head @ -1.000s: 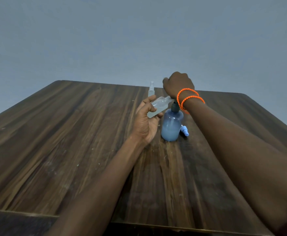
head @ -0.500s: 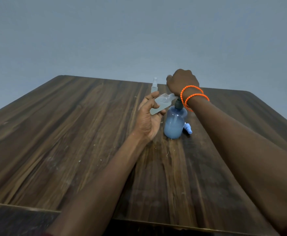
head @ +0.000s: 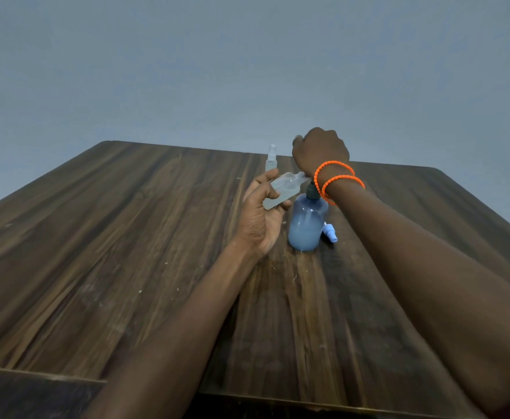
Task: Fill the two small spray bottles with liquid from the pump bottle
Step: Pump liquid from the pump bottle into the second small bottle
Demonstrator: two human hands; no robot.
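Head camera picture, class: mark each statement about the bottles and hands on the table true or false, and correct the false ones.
1. The left hand holds a small clear bottle tilted toward the pump. True.
2. The blue pump bottle lies on its side. False: it stands upright on the wooden table.
3. The right hand is above the pump bottle's top. True.
4. Orange bead bracelets are on the left wrist. False: they are on the right wrist.
5. A second small spray bottle stands farther back on the table. True.
6. The small blue spray cap is screwed onto the held bottle. False: it lies on the table beside the pump bottle.
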